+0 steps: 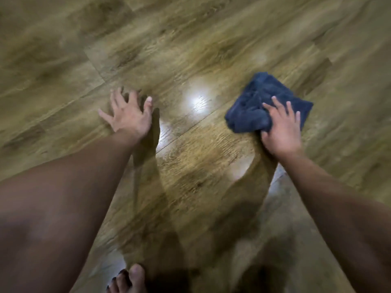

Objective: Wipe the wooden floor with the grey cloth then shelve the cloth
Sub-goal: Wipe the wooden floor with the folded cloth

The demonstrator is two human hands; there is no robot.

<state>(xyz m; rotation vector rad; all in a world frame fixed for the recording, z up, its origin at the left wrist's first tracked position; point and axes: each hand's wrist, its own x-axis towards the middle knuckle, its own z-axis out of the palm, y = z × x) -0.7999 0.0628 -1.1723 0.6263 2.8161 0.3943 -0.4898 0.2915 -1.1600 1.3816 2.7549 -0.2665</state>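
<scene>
The dark grey cloth [257,103] lies crumpled on the wooden floor [190,49] at the right of the view. My right hand [280,127] presses down on the cloth's near edge with straight, spread fingers; the thumb touches the cloth's lower fold. My left hand [129,115] rests flat on the bare floor to the left, fingers spread, holding nothing. Both forearms reach forward from the bottom corners. The picture is blurred by motion.
Glossy brown planks fill the whole view, with bright light reflections [197,100] between my hands. My bare foot [129,280] shows at the bottom edge. No shelf or furniture is in view.
</scene>
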